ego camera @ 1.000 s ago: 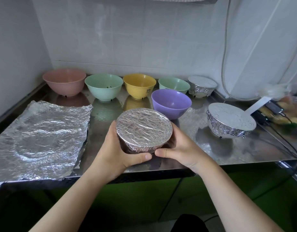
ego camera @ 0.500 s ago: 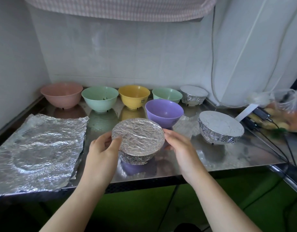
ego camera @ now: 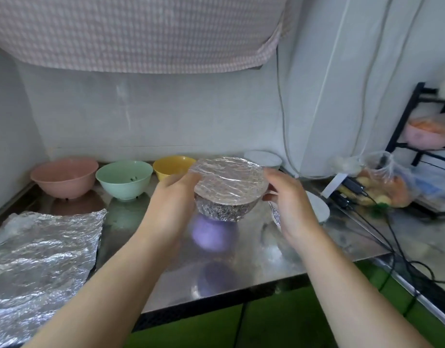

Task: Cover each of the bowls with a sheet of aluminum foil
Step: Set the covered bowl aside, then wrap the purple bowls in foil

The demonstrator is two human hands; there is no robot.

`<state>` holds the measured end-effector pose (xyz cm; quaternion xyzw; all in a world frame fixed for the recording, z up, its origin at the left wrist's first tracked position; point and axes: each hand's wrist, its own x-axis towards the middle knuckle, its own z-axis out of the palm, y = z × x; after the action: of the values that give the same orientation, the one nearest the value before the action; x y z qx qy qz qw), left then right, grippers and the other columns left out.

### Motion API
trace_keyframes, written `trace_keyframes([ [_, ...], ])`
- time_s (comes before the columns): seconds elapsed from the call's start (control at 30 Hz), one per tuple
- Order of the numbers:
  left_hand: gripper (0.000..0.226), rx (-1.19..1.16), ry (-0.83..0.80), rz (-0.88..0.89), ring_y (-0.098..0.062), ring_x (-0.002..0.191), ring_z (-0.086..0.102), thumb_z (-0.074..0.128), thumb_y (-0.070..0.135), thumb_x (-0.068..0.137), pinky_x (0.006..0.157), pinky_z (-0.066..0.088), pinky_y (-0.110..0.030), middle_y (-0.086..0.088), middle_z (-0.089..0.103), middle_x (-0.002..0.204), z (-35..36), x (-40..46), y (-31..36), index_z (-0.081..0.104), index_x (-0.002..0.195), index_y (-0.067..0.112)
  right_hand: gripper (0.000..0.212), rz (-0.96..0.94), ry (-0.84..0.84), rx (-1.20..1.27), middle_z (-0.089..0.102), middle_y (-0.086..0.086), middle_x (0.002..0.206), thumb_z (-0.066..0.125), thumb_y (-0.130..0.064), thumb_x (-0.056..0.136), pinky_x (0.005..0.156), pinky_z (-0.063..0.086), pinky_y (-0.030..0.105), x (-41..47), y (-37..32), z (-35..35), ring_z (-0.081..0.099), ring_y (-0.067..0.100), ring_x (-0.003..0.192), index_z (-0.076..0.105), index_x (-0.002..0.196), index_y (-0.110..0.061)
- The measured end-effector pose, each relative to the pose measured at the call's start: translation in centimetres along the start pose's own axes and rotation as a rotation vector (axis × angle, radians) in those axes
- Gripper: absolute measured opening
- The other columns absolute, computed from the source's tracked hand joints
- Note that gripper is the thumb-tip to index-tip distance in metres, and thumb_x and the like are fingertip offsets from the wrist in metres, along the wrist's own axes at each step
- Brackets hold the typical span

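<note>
Foil sheets (ego camera: 43, 257) lie flat at near left. Left hand (ego camera: 171, 207) and right hand (ego camera: 290, 204) grip the foil-wrapped bowl (ego camera: 229, 189) by its sides, fingers curled, above the counter (ego camera: 266, 254) centre. Risk: squeezing may tear the foil; setting it down among nearby bowls could knock them.

Pink bowl (ego camera: 65, 177), mint-green bowl (ego camera: 124, 179), yellow bowl (ego camera: 173, 167), purple bowl (ego camera: 211, 233); silver crinkled foil sheet (ego camera: 40, 259); pink-white checked cloth (ego camera: 131, 31) overhead; worktop (ego camera: 304, 249) shiny steel.
</note>
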<state>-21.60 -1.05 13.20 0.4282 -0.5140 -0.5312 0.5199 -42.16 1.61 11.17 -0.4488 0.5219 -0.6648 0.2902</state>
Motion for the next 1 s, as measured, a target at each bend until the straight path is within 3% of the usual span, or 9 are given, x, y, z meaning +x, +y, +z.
trace_keyframes([
  [0.13,0.038,-0.015,-0.077,-0.026,-0.023,0.076,0.062,0.065,0.041,0.07,0.079,0.055,-0.039,-0.012,0.073,0.085,6.1,5.1,1.7,0.074,0.089,0.009,0.027,0.059,0.108,-0.011,0.069,0.013,0.082,0.057,-0.022,0.104,0.061,0.055,0.032,5.8,-2.4,-3.6,0.065,0.023,0.067,0.076,0.093,-0.005],
  [0.27,0.025,-0.033,-0.177,-0.116,-0.024,0.078,0.053,0.066,0.037,0.065,0.082,0.042,-0.04,-0.006,0.061,0.076,11.9,10.7,1.0,0.067,0.078,0.015,0.04,0.121,0.167,-0.047,0.074,0.0,0.075,0.057,-0.031,0.105,0.061,0.052,0.03,11.4,-1.8,-7.6,0.069,0.013,0.062,0.075,0.073,-0.016],
  [0.33,0.017,-0.061,-0.19,-0.142,-0.024,0.075,0.058,0.069,0.032,0.076,0.079,0.045,-0.037,-0.003,0.066,0.072,14.1,12.7,0.0,0.068,0.079,0.015,0.046,0.159,0.18,-0.08,0.077,0.0,0.08,0.057,-0.035,0.104,0.072,0.052,0.035,13.7,-0.7,-8.8,0.071,0.018,0.073,0.079,0.066,-0.019],
  [0.43,0.017,-0.085,-0.219,-0.195,-0.021,0.07,0.059,0.063,0.019,0.096,0.076,0.047,-0.034,-0.002,0.066,0.069,17.3,16.3,-1.8,0.067,0.08,0.015,0.042,0.205,0.212,-0.098,0.079,0.002,0.088,0.056,-0.036,0.103,0.088,0.052,0.044,16.8,1.4,-10.2,0.07,0.025,0.091,0.079,0.073,-0.019],
  [0.5,0.011,-0.084,-0.229,-0.212,-0.024,0.08,0.06,0.067,0.023,0.093,0.078,0.05,-0.035,-0.01,0.067,0.087,18.6,18.2,-2.8,0.068,0.089,0.013,0.04,0.227,0.214,-0.102,0.079,0.002,0.09,0.056,-0.034,0.103,0.098,0.053,0.046,18.4,2.8,-10.8,0.071,0.026,0.095,0.079,0.074,-0.019],
  [0.57,0.026,-0.078,-0.256,-0.237,-0.025,0.088,0.06,0.07,0.033,0.08,0.078,0.052,-0.035,-0.014,0.064,0.103,19.6,19.8,-3.9,0.068,0.098,0.013,0.041,0.243,0.203,-0.118,0.081,0.002,0.092,0.056,-0.034,0.102,0.103,0.053,0.047,19.7,4.3,-11.4,0.072,0.027,0.101,0.081,0.072,-0.02],
  [0.7,0.013,-0.111,-0.296,-0.26,-0.025,0.091,0.06,0.065,0.025,0.096,0.082,0.055,-0.034,-0.013,0.063,0.101,21.0,21.8,-5.8,0.067,0.099,0.013,0.03,0.268,0.21,-0.167,0.079,0.003,0.097,0.056,-0.035,0.104,0.1,0.053,0.043,21.4,6.2,-12.4,0.071,0.025,0.101,0.079,0.09,-0.019],
  [0.87,0.021,-0.097,-0.341,-0.307,-0.027,0.098,0.061,0.064,0.024,0.1,0.09,0.057,-0.035,-0.017,0.066,0.109,22.2,22.7,-8.0,0.069,0.112,0.008,0.031,0.326,0.227,-0.194,0.073,0.009,0.093,0.058,-0.039,0.103,0.075,0.055,0.036,22.8,7.8,-13.8,0.068,0.028,0.086,0.075,0.093,-0.016],
  [1.0,0.026,-0.07,-0.378,-0.334,-0.028,0.11,0.067,0.066,0.026,0.099,0.089,0.059,-0.034,-0.017,0.072,0.123,22.7,22.7,-9.1,0.07,0.119,0.01,0.03,0.351,0.216,-0.214,0.078,0.007,0.094,0.06,-0.038,0.102,0.098,0.056,0.046,23.5,8.9,-14.8,0.072,0.028,0.09,0.077,0.092,-0.016],
])
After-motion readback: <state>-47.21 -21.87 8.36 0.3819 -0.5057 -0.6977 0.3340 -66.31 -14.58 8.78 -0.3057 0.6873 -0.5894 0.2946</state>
